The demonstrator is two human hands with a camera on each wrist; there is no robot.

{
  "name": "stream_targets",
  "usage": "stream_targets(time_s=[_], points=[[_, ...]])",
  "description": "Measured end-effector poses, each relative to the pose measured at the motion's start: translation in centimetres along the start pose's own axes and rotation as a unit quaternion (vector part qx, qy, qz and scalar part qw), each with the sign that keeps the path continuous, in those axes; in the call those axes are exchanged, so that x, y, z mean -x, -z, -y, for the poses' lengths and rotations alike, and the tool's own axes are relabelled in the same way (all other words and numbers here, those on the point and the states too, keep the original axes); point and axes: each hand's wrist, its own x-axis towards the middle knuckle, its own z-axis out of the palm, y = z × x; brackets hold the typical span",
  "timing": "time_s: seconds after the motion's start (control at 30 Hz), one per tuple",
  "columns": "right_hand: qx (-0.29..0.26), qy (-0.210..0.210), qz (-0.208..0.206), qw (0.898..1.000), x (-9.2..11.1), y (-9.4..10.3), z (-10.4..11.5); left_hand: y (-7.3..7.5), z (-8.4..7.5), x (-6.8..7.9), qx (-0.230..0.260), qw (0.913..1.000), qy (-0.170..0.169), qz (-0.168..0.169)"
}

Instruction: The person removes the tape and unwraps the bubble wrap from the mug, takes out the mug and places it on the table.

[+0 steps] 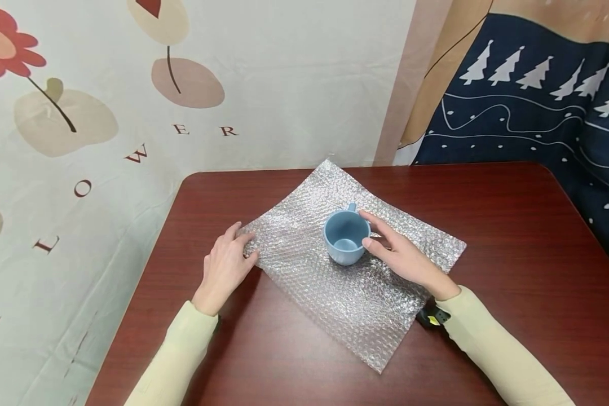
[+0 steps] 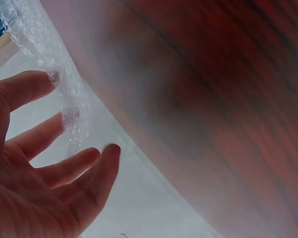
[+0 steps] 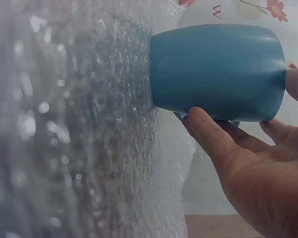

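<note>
A blue mug (image 1: 346, 239) stands upright on a sheet of clear bubble wrap (image 1: 304, 282), its handle (image 1: 352, 207) turned to the far side. My right hand (image 1: 403, 254) holds the mug's right side, thumb and fingers curved against the wall near the rim. In the right wrist view the fingers (image 3: 213, 134) lie along the mug (image 3: 213, 74), and its base meets the bubble wrap (image 3: 89, 109). With fingers spread, my left hand (image 1: 224, 268) touches the sheet's left corner. The left wrist view has fingertips (image 2: 47, 82) against the bubble wrap (image 2: 49, 49), which is slightly lifted.
A dark red-brown table (image 1: 528, 270) lies under everything. Behind and to the left hangs a pale cloth (image 1: 294, 84) with flowers and letters. A navy cloth (image 1: 517, 113) with white trees hangs at the right. A dark strap (image 1: 433, 317) sits at the right wrist.
</note>
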Motion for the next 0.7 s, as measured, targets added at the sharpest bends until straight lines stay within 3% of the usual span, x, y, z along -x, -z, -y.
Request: stream_targets(time_s=[0.43, 0.7], points=[[-0.005, 0.006, 0.003, 1.000, -0.1, 0.0, -0.1, -0.3, 0.8, 0.0, -0.018, 0.9991, -0.025, 0.028], [-0.007, 0.008, 0.003, 1.000, -0.1, 0.0, -0.1, -0.3, 1.1, 0.2, -0.015, 0.9968, -0.042, 0.067]])
